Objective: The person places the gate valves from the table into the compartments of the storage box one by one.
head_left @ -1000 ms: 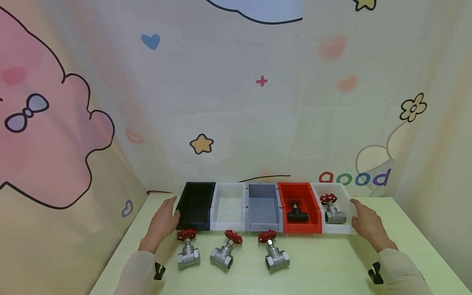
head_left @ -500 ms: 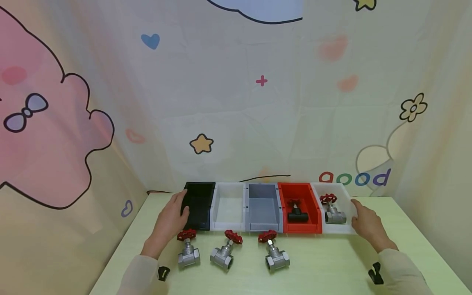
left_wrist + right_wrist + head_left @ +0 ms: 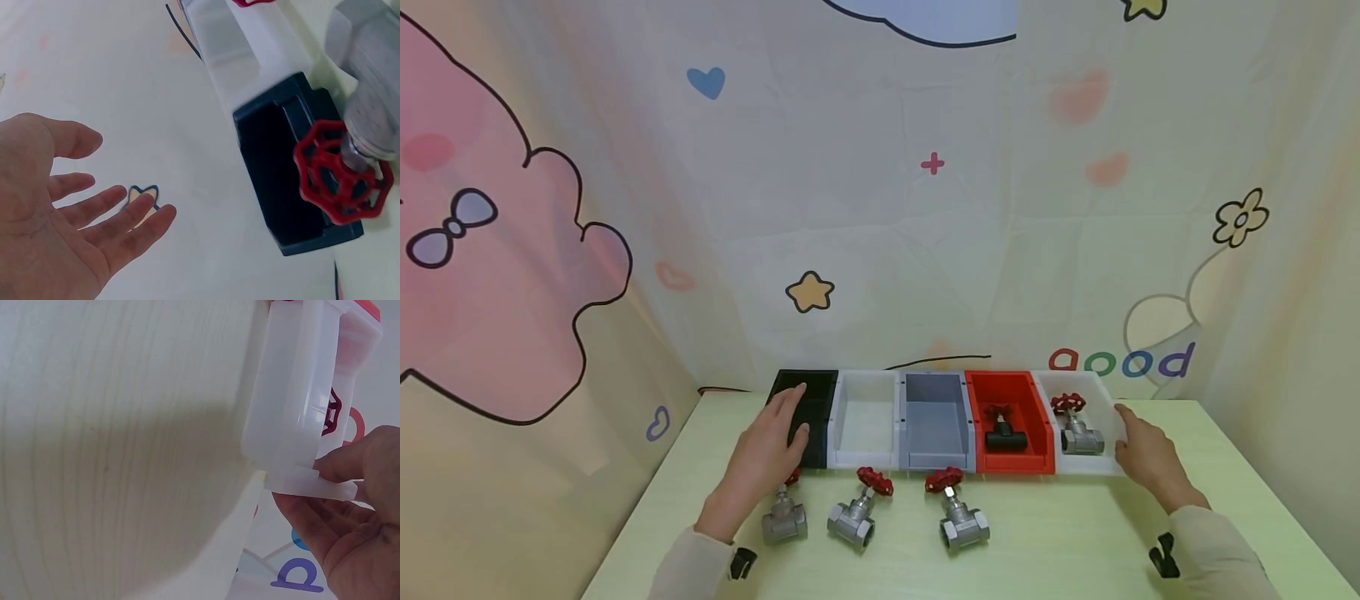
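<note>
In the head view my left hand (image 3: 762, 454), fingers spread and holding nothing, hovers over the black bin (image 3: 816, 408) at the row's left end. Its wrist partly hides a silver valve with a red handwheel (image 3: 785, 521); that handwheel shows large beside the black bin (image 3: 278, 181) in the left wrist view. At the other end, my right hand (image 3: 1153, 458) grips the side wall of the right white bin (image 3: 1108, 462), which holds a valve (image 3: 1081, 437). The right wrist view shows the thumb inside the wall and the fingers (image 3: 306, 519) outside it.
Between the end bins stand another white bin (image 3: 865, 460), a grey bin (image 3: 937, 461) and a red bin (image 3: 1039, 461) with a black valve (image 3: 1004, 437) inside. Two more silver valves (image 3: 852, 523) (image 3: 964, 529) lie on the table (image 3: 1075, 542) before the row. A printed curtain (image 3: 880, 208) hangs behind.
My left hand has moved right from the black bin's outer side to above the bin, now covering part of the leftmost valve's handwheel. My right hand keeps its grip in place.
</note>
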Action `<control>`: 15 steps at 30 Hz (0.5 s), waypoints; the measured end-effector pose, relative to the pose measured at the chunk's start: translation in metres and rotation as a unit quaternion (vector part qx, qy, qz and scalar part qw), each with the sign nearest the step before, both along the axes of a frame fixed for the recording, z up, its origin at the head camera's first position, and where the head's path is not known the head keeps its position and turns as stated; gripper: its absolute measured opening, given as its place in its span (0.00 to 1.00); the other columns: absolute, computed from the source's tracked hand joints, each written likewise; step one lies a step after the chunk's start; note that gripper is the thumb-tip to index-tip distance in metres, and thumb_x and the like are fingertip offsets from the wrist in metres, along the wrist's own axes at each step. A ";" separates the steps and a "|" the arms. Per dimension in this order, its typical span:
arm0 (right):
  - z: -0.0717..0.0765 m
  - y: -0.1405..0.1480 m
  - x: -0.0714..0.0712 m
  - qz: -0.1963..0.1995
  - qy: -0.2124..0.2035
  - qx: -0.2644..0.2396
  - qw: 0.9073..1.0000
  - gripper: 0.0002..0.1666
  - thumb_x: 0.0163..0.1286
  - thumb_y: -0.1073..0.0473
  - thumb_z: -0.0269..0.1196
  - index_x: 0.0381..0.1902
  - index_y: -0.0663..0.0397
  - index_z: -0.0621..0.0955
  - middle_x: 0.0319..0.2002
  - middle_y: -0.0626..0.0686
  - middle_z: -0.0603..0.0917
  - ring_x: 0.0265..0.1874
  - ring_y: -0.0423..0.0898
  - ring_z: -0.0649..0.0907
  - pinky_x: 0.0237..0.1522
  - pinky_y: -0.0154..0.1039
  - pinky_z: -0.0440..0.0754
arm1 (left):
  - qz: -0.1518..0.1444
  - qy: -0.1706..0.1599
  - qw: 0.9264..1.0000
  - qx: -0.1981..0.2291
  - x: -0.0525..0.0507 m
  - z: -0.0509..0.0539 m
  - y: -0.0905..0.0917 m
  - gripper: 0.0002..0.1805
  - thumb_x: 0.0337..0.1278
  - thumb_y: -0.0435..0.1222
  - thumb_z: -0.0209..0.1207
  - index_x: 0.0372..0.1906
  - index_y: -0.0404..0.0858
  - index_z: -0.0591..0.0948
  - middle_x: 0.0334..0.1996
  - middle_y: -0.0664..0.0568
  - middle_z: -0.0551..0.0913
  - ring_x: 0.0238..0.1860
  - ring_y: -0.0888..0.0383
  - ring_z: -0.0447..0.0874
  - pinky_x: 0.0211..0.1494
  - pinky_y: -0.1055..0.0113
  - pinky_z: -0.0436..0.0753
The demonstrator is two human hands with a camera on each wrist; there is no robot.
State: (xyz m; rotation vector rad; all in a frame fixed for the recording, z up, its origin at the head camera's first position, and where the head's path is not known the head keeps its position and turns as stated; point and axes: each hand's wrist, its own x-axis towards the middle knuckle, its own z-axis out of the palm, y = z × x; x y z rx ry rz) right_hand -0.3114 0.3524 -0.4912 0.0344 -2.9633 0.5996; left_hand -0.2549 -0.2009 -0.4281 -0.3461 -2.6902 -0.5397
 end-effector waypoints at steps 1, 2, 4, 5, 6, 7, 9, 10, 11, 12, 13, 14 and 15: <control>0.000 0.000 0.000 -0.001 -0.002 -0.002 1.000 0.37 0.65 0.69 0.57 0.69 0.76 0.58 0.58 0.81 0.70 0.50 0.76 0.77 0.46 0.67 0.78 | 0.000 0.001 1.000 -0.003 0.002 0.001 0.002 0.34 0.68 0.42 0.56 0.76 0.44 0.60 0.70 0.43 0.68 0.63 0.42 0.76 0.53 0.44 0.81; 0.001 0.000 0.000 -0.001 -0.005 -0.004 1.000 0.38 0.65 0.68 0.57 0.69 0.77 0.58 0.58 0.81 0.70 0.51 0.76 0.77 0.47 0.68 0.78 | -0.001 0.001 1.000 -0.004 0.004 0.002 0.004 0.34 0.68 0.42 0.56 0.76 0.45 0.60 0.70 0.43 0.68 0.64 0.43 0.76 0.53 0.44 0.81; 0.001 0.000 0.001 -0.002 -0.009 -0.009 1.000 0.38 0.65 0.68 0.57 0.69 0.78 0.57 0.58 0.82 0.70 0.52 0.77 0.76 0.48 0.69 0.77 | -0.006 0.006 1.000 -0.006 0.007 0.003 0.008 0.34 0.67 0.42 0.56 0.75 0.45 0.61 0.70 0.43 0.69 0.65 0.43 0.75 0.54 0.43 0.80; 0.001 -0.001 0.001 -0.003 -0.011 -0.011 1.000 0.38 0.65 0.68 0.57 0.68 0.78 0.57 0.58 0.82 0.70 0.52 0.77 0.76 0.48 0.69 0.77 | -0.009 0.010 1.000 -0.006 0.009 0.003 0.009 0.34 0.67 0.42 0.57 0.75 0.45 0.61 0.69 0.44 0.69 0.65 0.43 0.75 0.54 0.43 0.80; 0.001 -0.001 0.001 -0.002 -0.010 -0.010 1.000 0.37 0.65 0.68 0.57 0.68 0.78 0.58 0.58 0.82 0.70 0.52 0.77 0.76 0.47 0.69 0.77 | -0.012 0.014 1.000 -0.007 0.011 0.003 0.011 0.34 0.67 0.42 0.57 0.75 0.45 0.62 0.69 0.44 0.70 0.65 0.43 0.75 0.54 0.43 0.80; 0.001 -0.001 0.001 -0.001 -0.010 -0.011 1.000 0.37 0.65 0.68 0.57 0.68 0.79 0.58 0.58 0.82 0.70 0.52 0.77 0.76 0.47 0.69 0.77 | -0.016 0.018 1.000 -0.009 0.012 0.004 0.013 0.34 0.66 0.41 0.57 0.75 0.45 0.63 0.69 0.44 0.70 0.65 0.44 0.75 0.54 0.44 0.81; 0.000 -0.001 0.001 0.000 -0.010 -0.011 1.000 0.37 0.65 0.68 0.57 0.68 0.79 0.58 0.57 0.82 0.71 0.51 0.77 0.76 0.47 0.69 0.77 | -0.021 0.024 0.999 -0.011 0.015 0.004 0.016 0.33 0.66 0.41 0.58 0.74 0.45 0.64 0.68 0.45 0.71 0.65 0.44 0.74 0.53 0.46 0.81; -0.001 -0.001 0.001 0.001 -0.008 -0.009 1.000 0.36 0.65 0.68 0.57 0.67 0.79 0.59 0.57 0.82 0.71 0.51 0.77 0.76 0.47 0.69 0.77 | -0.024 0.025 0.999 -0.012 0.016 0.004 0.018 0.33 0.66 0.41 0.58 0.74 0.45 0.64 0.68 0.45 0.71 0.65 0.45 0.74 0.53 0.47 0.82; -0.001 -0.001 0.001 0.002 -0.005 -0.007 1.000 0.36 0.65 0.68 0.57 0.67 0.79 0.59 0.57 0.82 0.71 0.51 0.77 0.77 0.46 0.69 0.77 | -0.026 0.027 0.999 -0.013 0.017 0.005 0.020 0.33 0.66 0.41 0.58 0.74 0.45 0.64 0.68 0.45 0.71 0.65 0.45 0.74 0.53 0.47 0.82; -0.001 -0.001 0.001 0.002 -0.003 -0.007 1.000 0.36 0.65 0.68 0.57 0.67 0.79 0.59 0.56 0.82 0.71 0.51 0.77 0.77 0.46 0.69 0.77 | -0.027 0.026 0.999 -0.014 0.018 0.005 0.022 0.33 0.66 0.41 0.58 0.74 0.45 0.64 0.68 0.46 0.71 0.65 0.46 0.74 0.52 0.47 0.82; -0.002 -0.001 0.001 0.002 -0.002 -0.007 1.000 0.36 0.65 0.68 0.57 0.67 0.79 0.59 0.57 0.82 0.71 0.51 0.77 0.76 0.47 0.69 0.77 | -0.029 0.024 0.999 -0.015 0.019 0.005 0.025 0.33 0.65 0.42 0.59 0.74 0.45 0.65 0.68 0.47 0.71 0.65 0.46 0.74 0.52 0.47 0.82; -0.002 0.000 0.001 0.002 0.000 -0.006 1.000 0.36 0.65 0.68 0.56 0.67 0.79 0.59 0.57 0.82 0.71 0.51 0.77 0.76 0.47 0.69 0.77 | -0.030 0.022 0.999 -0.016 0.020 0.006 0.027 0.33 0.65 0.42 0.59 0.73 0.45 0.65 0.69 0.47 0.71 0.65 0.47 0.75 0.50 0.47 0.83; -0.002 0.000 0.001 0.001 0.000 -0.006 1.000 0.36 0.65 0.68 0.56 0.67 0.79 0.59 0.57 0.82 0.71 0.51 0.77 0.76 0.47 0.70 0.76 | -0.034 0.020 0.999 -0.016 0.021 0.006 0.030 0.33 0.65 0.43 0.59 0.73 0.45 0.65 0.69 0.48 0.71 0.65 0.47 0.75 0.48 0.48 0.83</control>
